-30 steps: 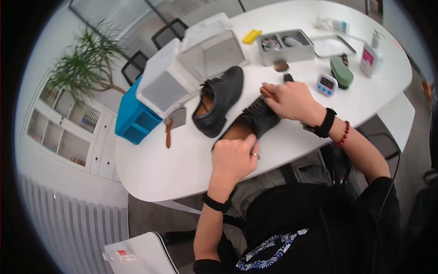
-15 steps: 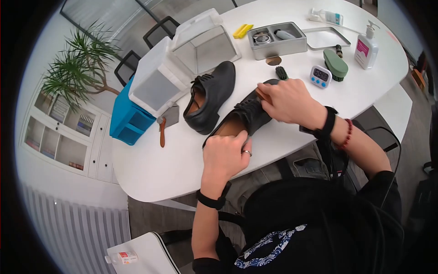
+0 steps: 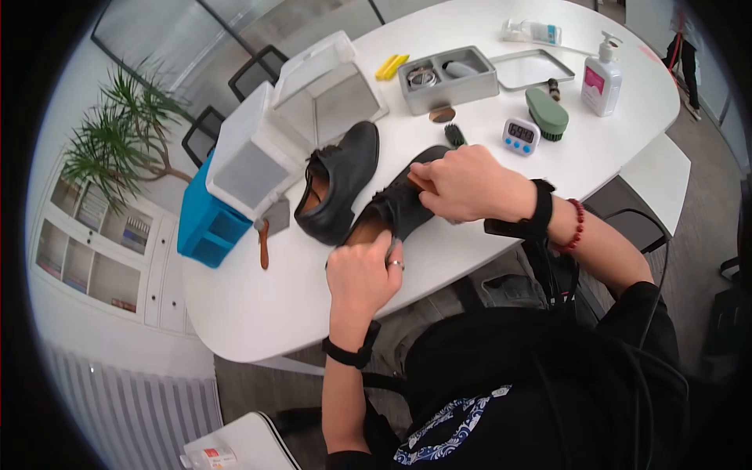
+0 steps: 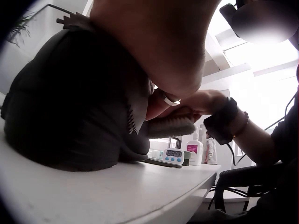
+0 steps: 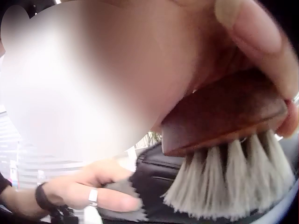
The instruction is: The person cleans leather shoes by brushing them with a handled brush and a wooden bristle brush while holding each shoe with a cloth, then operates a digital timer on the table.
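Observation:
A black lace-up leather shoe (image 3: 409, 213) lies on the white table with its tan inside showing. My left hand (image 3: 360, 276) grips it at the heel end, thumb over the opening. Grey zigzag-edged material (image 5: 124, 198) shows under that thumb in the right wrist view. My right hand (image 3: 476, 186) holds a wooden shoe brush (image 5: 224, 116) by its block. Its pale bristles (image 5: 233, 186) fan out over the black leather, and in the head view the brush is at the front part, beyond the laces. The matching shoe (image 3: 350, 176) sits just to the left.
Left of the shoes are clear-fronted boxes (image 3: 254, 157), a blue box (image 3: 200, 211) and a wood-handled brush (image 3: 263, 247). Beyond lie a small black brush (image 3: 454, 135), a metal tin (image 3: 462, 92), a timer (image 3: 521, 137), a green brush (image 3: 547, 113) and a pump bottle (image 3: 601, 82).
The head view has turned, so the table things appear further left. The brush has shifted slightly towards my body over the shoe's front; both hands keep their holds.

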The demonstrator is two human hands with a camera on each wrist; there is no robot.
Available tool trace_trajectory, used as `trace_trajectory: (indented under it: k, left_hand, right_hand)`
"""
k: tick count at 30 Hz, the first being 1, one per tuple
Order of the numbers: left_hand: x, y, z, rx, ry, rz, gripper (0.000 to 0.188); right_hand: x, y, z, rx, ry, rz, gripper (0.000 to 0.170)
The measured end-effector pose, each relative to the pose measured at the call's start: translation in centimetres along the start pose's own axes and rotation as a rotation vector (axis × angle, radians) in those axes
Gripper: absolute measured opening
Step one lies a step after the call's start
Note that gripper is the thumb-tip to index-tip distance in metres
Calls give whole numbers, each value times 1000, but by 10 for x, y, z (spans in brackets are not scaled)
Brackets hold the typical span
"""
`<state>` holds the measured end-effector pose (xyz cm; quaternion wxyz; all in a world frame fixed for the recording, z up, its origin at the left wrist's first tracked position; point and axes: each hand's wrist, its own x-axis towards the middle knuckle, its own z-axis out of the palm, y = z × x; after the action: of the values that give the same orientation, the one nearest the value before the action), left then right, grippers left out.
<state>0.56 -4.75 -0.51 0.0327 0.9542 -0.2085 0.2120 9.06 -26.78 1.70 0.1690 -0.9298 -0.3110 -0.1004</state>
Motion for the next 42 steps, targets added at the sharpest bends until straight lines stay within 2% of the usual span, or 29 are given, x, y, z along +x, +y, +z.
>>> trace_trajectory:
  k: [3, 5, 6, 8, 9, 11, 13, 16, 17, 18, 19, 20, 21, 24, 26, 27, 29, 31, 33, 34, 36, 39, 42]
  left_hand:
    - [-1, -3, 1, -44, -37, -19, 22]
    - [-1, -4, 1, -61, -28, -39, 23]
    - [-1, -6, 2, -75, -28, 10, 23]
    - [-1, -6, 6, -94, 4, 106, 20]
    - [-1, -5, 7, -89, 17, 100, 20]
    - [-1, -3, 8, -91, -30, 118, 18]
    - [-2, -5, 6, -98, -32, 112, 17]
    - [-2, -5, 3, -13, -72, 94, 15]
    - [-2, -6, 3, -32, -16, 72, 14]
    - [-3, -6, 4, -57, 33, 49, 14]
    - [-4, -4, 4, -76, 8, 55, 14]
    - [-3, -4, 1, -92, -29, 16, 18]
    - [0, -4, -1, -101, -58, -24, 21]
    - [0, -7, 2, -117, -54, 30, 20]
    - [-1, -8, 4, -113, -34, 83, 18]
    - [-1, -6, 4, -113, -23, 121, 17]
    - [0, -3, 5, -104, -1, 176, 16]
    - [-1, -3, 6, -89, 9, 168, 14]
    - [-2, -3, 6, -94, -11, 169, 15]
    - [-2, -3, 6, -48, 19, 173, 14]
    - [-2, -3, 4, -3, 42, 176, 14]
    - [-5, -3, 5, -40, 52, 141, 14]
    - [-4, -5, 4, -49, 27, 159, 13]
  right_hand:
    - [-5, -10, -9, -2, -86, 19, 26]
    - [3, -4, 0, -32, -46, 36, 29]
    - [11, 2, 9, -38, -52, 19, 29]
    - [26, 16, 35, -62, 216, 67, 22]
    - [31, 18, 42, -69, 221, 55, 22]
    - [39, 19, 51, -138, 356, 74, 23]
    - [39, 21, 52, -128, 354, 58, 25]
    - [23, 10, 28, -71, 233, 45, 23]
    - [16, 7, 15, -70, 228, 62, 23]
    - [9, 1, 2, -73, 93, 30, 26]
    - [1, -6, -7, -68, -52, -1, 30]
    - [-4, -13, -15, -78, -92, 14, 31]
    - [-4, -13, -12, -72, -99, 27, 31]
    - [2, -7, -1, -81, -65, 22, 31]
    - [17, 10, 30, -111, 176, 38, 24]
    - [24, 16, 42, -115, 194, 44, 24]
    - [35, 21, 53, -94, 404, 48, 22]
    - [35, 22, 51, -94, 411, 47, 22]
    - [33, 19, 47, -58, 288, 114, 33]
    - [31, 19, 44, -56, 292, 114, 33]
    - [23, 15, 24, -5, 83, 25, 33]
    - [6, -2, -2, -12, -23, 37, 32]
    - [8, 3, 5, 29, -6, 59, 32]
